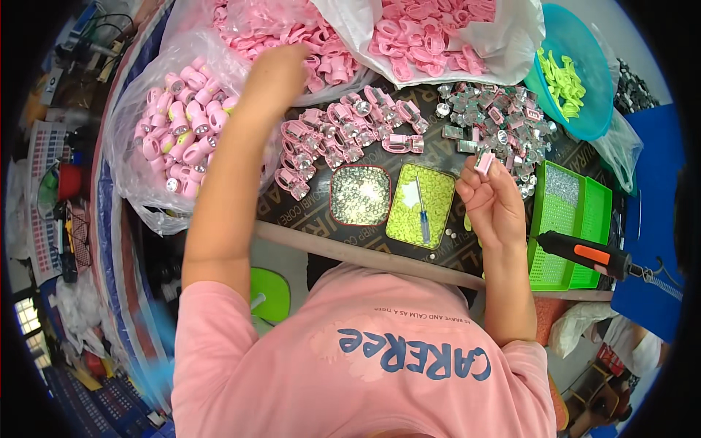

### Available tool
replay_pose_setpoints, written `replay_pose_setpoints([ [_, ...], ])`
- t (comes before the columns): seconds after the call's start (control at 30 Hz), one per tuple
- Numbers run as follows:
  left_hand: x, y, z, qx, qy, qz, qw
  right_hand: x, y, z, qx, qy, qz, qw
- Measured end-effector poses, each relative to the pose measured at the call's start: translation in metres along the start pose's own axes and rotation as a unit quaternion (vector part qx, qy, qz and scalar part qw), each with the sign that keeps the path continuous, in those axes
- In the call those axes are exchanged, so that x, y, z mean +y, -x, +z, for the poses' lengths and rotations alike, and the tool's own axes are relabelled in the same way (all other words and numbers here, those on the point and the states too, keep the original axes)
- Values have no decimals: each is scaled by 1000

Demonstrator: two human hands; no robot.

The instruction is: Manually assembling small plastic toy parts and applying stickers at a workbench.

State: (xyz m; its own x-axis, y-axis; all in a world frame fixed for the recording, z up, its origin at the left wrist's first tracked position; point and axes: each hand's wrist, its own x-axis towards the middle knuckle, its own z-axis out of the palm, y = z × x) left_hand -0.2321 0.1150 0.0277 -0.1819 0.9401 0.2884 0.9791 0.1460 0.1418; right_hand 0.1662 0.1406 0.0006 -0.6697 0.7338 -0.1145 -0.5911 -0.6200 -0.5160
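My left hand reaches into a clear bag of loose pink plastic parts. Its fingers are blurred against the pink, so their grip does not show. Raised over the table, my right hand pinches a small pink-and-silver torch insert between thumb and fingers. Behind that hand lies a heap of similar silver and green inserts. Between my hands, pink torch bodies with silver reflectors sit in rows on the dark tabletop.
Finished-looking pink torches fill a bag at left. Nearer me are a tin of small metal pieces and a yellow-green tin holding a screwdriver. A black electric screwdriver crosses the green tray; a teal basin stands behind.
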Motion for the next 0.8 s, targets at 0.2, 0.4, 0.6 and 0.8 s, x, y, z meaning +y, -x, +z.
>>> replay_pose_setpoints([
  [0.2,-29,-7,9,4,-42,62,997,13,-9,15,4,1,7,1000],
  [0.4,1,22,-29,-142,600,-78,783,11,-22,14,3,22,10,1000],
  [0.6,84,69,-23,-241,648,21,722,30,-34,46,-22,137,-16,990],
  [0.8,144,95,0,-138,793,-188,562,45,-30,52,22,244,1,970],
])
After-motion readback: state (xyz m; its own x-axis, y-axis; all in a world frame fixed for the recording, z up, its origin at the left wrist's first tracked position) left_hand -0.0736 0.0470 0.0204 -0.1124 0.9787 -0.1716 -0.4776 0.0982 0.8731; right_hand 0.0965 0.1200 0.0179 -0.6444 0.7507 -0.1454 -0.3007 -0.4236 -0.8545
